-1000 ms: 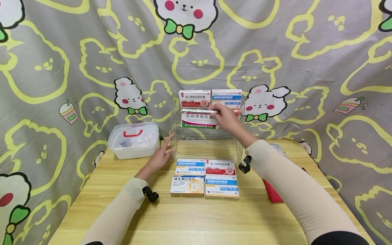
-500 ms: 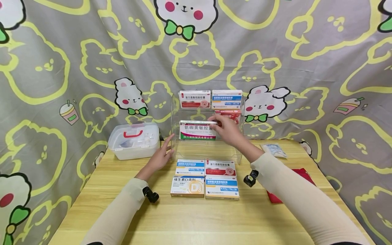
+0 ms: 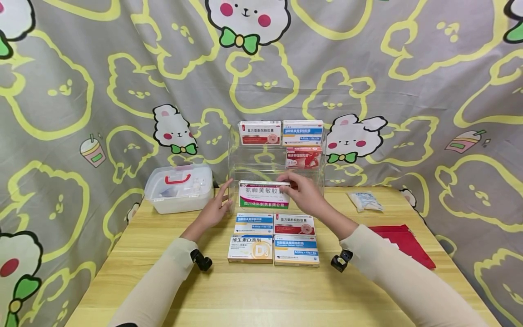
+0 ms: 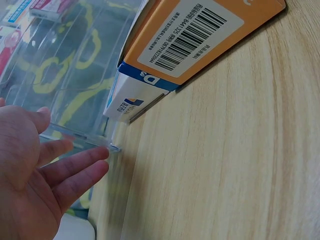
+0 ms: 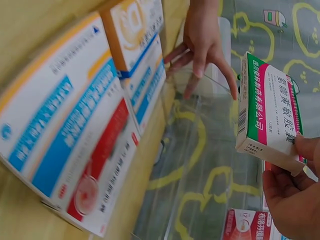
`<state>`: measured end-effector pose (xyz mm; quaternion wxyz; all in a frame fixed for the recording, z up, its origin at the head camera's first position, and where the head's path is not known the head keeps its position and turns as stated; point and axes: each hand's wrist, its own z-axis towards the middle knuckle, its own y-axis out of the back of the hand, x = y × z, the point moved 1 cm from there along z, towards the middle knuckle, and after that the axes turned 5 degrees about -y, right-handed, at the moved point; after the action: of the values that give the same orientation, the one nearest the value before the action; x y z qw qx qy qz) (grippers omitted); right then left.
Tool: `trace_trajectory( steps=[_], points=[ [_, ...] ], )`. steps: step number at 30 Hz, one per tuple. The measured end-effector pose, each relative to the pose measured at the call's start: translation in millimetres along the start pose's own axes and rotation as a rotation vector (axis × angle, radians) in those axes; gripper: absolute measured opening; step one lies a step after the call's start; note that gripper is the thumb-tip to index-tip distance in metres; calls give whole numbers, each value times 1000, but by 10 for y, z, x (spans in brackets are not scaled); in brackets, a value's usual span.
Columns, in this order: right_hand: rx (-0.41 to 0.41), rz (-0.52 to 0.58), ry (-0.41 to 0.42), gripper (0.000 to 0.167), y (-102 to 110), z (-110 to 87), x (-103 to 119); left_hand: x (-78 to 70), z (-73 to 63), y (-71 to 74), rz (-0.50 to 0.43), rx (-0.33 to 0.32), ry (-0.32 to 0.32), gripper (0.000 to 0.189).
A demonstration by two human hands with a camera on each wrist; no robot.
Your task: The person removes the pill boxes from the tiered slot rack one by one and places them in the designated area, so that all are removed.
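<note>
My right hand [image 3: 304,193] pinches the right end of a white, magenta and green medicine box [image 3: 261,196] between thumb and fingers. The box is upright at the lower part of a clear tiered display rack [image 3: 257,157]; the right wrist view shows its label side and barcode end. My left hand [image 3: 212,211] is at the rack's left side with fingers spread; in the left wrist view its fingertips [image 4: 102,154] are by the rack's lower edge. A red medicine box [image 3: 303,158] sits on the middle tier at right. On the top tier are a red-white box [image 3: 259,133] and a blue-white box [image 3: 303,133].
Before the rack lie a vitamin D box [image 3: 250,249], two blue-white boxes [image 3: 296,250] and a red-white box [image 3: 294,224]. A lidded plastic case [image 3: 180,200] stands at left. A red pouch [image 3: 404,247] and a small clear packet [image 3: 365,201] lie at right.
My right hand has brought the magenta-green box down from the rack's middle tier to its lower part, uncovering the red box. My left hand stays at the rack's side.
</note>
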<state>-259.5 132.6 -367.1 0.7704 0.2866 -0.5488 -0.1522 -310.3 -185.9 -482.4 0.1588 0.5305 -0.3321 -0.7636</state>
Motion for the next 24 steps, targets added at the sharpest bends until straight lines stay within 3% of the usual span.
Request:
trace_trajectory(
  steps=[24],
  points=[
    [161,49,-11,16,-559,-638,-269,-10,-2,0,19,1,-7,80]
  ],
)
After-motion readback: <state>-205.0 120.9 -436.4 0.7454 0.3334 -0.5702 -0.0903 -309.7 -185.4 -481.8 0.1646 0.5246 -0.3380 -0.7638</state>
